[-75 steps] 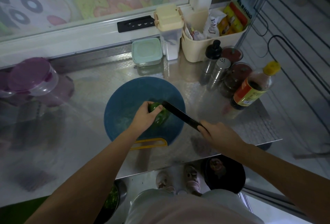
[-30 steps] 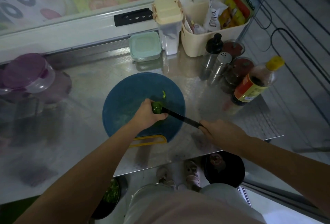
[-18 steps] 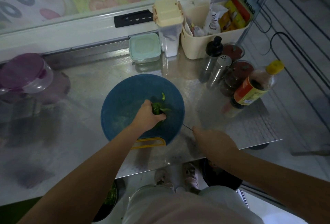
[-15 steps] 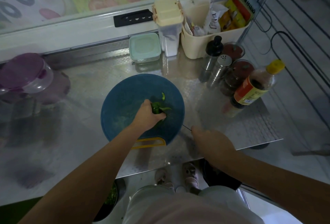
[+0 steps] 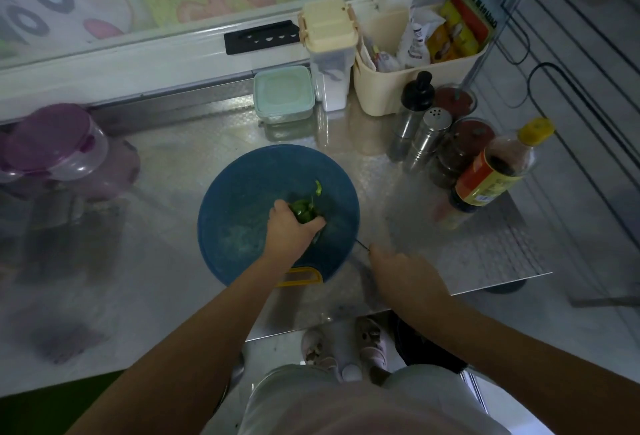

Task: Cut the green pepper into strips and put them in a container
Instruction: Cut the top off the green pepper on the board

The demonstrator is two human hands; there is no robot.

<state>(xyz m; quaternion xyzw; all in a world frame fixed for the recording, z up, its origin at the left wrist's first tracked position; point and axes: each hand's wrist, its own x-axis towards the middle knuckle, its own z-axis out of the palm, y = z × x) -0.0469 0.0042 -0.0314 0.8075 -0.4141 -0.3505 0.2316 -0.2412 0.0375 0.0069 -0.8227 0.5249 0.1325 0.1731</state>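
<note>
Far left on the counter, a purple-lidded tub, blurred. At centre, a round blue board with a yellow handle at its near edge. Grips the pepper on the board with the left hand, fingers curled over the pepper's near side. Just beyond the pepper, loose on the board, one cut strip. Far behind the board, by the window frame, a mint-lidded box, and just beside it on the right a tall cream-lidded canister. Below the counter's near edge, two slippered feet. Just right of the board's rim, a thin dark sliver of knife, poking out from under the fingertips of the right hand. That hand low over the counter, back upward, apart from the board. Cannot tell whether gripping the knife or only resting on it, with the fingers hidden beneath. Farther right, at the back, a cream basket of packets. In front of it two steel shakers, then two red-lidded jars. Nearest the counter's right edge, a dark sauce bottle with a yellow cap.
</note>
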